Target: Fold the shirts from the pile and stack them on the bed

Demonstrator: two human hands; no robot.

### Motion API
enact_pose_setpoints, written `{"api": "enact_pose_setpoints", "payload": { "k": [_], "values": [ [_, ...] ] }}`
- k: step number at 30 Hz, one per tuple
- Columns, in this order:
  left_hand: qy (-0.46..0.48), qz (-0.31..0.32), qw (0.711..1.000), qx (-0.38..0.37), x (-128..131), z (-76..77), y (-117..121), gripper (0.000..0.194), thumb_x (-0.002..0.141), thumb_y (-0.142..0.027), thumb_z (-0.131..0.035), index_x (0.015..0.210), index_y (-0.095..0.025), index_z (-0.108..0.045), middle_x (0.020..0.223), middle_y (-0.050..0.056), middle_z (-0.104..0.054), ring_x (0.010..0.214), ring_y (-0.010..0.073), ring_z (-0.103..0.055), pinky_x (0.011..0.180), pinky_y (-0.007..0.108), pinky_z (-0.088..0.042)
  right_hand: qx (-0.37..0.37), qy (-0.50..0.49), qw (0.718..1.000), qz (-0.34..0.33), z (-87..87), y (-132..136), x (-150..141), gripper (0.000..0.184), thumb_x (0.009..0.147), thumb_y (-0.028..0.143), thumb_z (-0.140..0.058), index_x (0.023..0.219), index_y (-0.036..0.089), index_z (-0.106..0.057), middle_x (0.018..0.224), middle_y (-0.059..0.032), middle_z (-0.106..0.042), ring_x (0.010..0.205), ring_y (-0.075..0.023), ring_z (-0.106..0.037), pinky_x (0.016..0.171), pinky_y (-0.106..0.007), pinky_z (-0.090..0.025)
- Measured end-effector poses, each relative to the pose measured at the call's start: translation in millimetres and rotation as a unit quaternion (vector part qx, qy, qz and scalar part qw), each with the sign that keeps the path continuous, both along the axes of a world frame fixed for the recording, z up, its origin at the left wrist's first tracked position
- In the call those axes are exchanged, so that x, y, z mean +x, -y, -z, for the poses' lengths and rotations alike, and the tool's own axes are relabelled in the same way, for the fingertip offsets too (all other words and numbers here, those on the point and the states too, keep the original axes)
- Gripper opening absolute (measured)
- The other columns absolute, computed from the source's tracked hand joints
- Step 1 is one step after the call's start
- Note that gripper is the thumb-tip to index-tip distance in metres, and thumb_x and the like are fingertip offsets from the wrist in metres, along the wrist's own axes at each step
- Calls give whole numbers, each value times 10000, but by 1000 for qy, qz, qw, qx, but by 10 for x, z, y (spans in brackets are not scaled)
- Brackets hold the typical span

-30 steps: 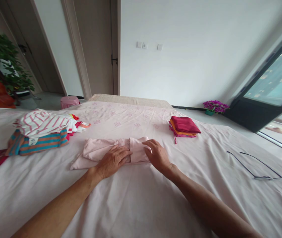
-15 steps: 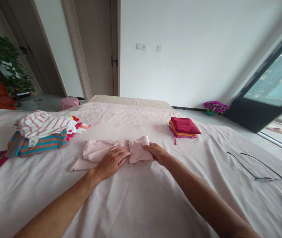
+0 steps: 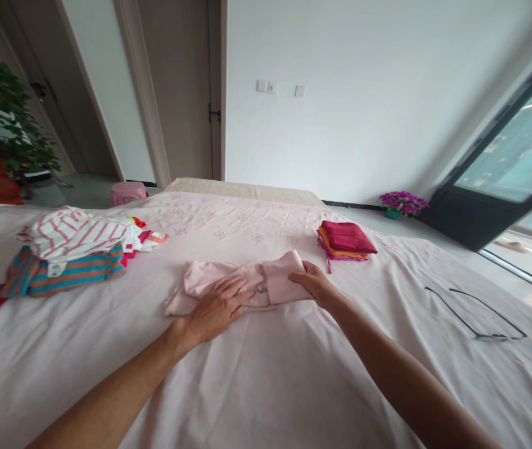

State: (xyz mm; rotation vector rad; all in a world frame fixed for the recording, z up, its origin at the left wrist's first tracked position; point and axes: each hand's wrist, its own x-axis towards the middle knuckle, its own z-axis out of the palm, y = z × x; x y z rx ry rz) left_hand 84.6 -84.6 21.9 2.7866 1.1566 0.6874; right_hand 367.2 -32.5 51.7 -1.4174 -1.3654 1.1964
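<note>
Cloth (image 3: 282, 284) lies part-folded; left hand (image 3: 217, 307) flat atop, right hand (image 3: 316, 284) pinching its end. Left heap (image 3: 76, 234) loose; right stack (image 3: 347, 238) folded.

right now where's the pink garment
Below the head view's centre, the pink garment lies on the pale sheet, left hand atop, right hand gripping its right end.

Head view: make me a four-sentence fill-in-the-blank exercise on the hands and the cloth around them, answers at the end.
1. The left hand rests on a folded garment coloured ____.
2. The right hand grips that garment's ____ end.
3. Directly beneath the red cloth lies ____ cloth.
4. The white cloth at the left is patterned with pink ____.

Missing words: pink; right; orange; stripes.
</note>
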Motion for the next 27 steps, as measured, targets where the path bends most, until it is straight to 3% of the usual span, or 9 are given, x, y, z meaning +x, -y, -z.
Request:
{"api": "enact_pose_setpoints", "payload": {
  "k": [5, 8, 11, 15, 16, 18, 21, 24, 27],
  "values": [
    [98, -3, 992, -81, 16, -43, 7, 368, 987, -375, -432, 1285, -278, -628, 1369, 70, -599, 1304, 236, -510, 1115, 442, -390, 98, 263, 960, 13, -237, -82, -177, 509, 682, 261, -638, 1182, 170, -607, 970, -70, -704, 824, -226, -645, 664, -282, -461],
    [270, -27, 941, -201, 49, -104, 28, 400, 975, -427, -436, 1265, -243, -642, 1329, 72, -632, 1266, 235, -545, 1107, 424, -396, 164, 351, 921, -29, -465, -73, -452, 553, 718, 213, -621, 1268, 185, -568, 1054, -86, -694, 883, -224, -642, 712, -269, -447],
    [447, -26, 830, -331, 76, -164, 2, 485, 938, -517, -470, 1259, -190, -631, 1302, 104, -645, 1221, 248, -579, 1073, 417, -424, 228, 402, 883, -79, -640, 22, -818, 534, 753, 192, -606, 1283, 174, -550, 1098, -108, -670, 940, -237, -635, 786, -288, -443],
    [602, -15, 631, -489, -11, -223, -130, 571, 900, -627, -450, 1111, -136, -652, 1061, 133, -720, 926, 231, -692, 824, 375, -552, 253, 427, 859, -126, -657, 231, -1301, 527, 780, 143, -533, 1304, 199, -519, 1114, -109, -632, 889, -229, -642, 751, -308, -453],
    [615, -27, 591, -521, -56, -232, -167, 554, 900, -627, -450, 1052, -136, -656, 963, 118, -728, 817, 209, -696, 738, 349, -561, 257, 424, 857, -142, -622, 279, -1390, 536, 777, 138, -528, 1309, 202, -510, 1118, -108, -622, 877, -226, -641, 741, -312, -458],
    [614, -63, 545, -567, -146, -240, -224, 469, 906, -578, -489, 981, -143, -649, 827, 76, -714, 669, 165, -667, 622, 296, -546, 264, 403, 859, -177, -516, 351, -1504, 544, 768, 130, -534, 1306, 202, -500, 1116, -102, -608, 873, -219, -634, 740, -317, -469],
    [604, -104, 539, -578, -219, -233, -250, 321, 873, -458, -610, 965, -153, -641, 807, 45, -710, 649, 146, -662, 582, 258, -534, 267, 335, 879, -209, -312, 404, -1504, 534, 763, 142, -590, 1285, 209, -499, 1115, -83, -591, 917, -203, -616, 785, -316, -485],
    [594, -108, 576, -552, -194, -218, -227, 339, 785, -429, -709, 962, -148, -644, 831, 53, -716, 677, 171, -678, 601, 285, -550, 274, 262, 901, -213, -126, 446, -1356, 584, 761, 156, -641, 1316, 238, -478, 1140, -69, -564, 941, -180, -598, 808, -302, -496],
    [584, -142, 607, -520, -143, -200, -202, 399, 666, -402, -780, 937, -144, -642, 753, 31, -697, 634, 183, -661, 594, 314, -549, 319, 261, 888, -202, -31, 526, -1172, 599, 780, 144, -629, 1346, 250, -464, 1174, -79, -547, 991, -192, -573, 850, -320, -489]
  ]
}}
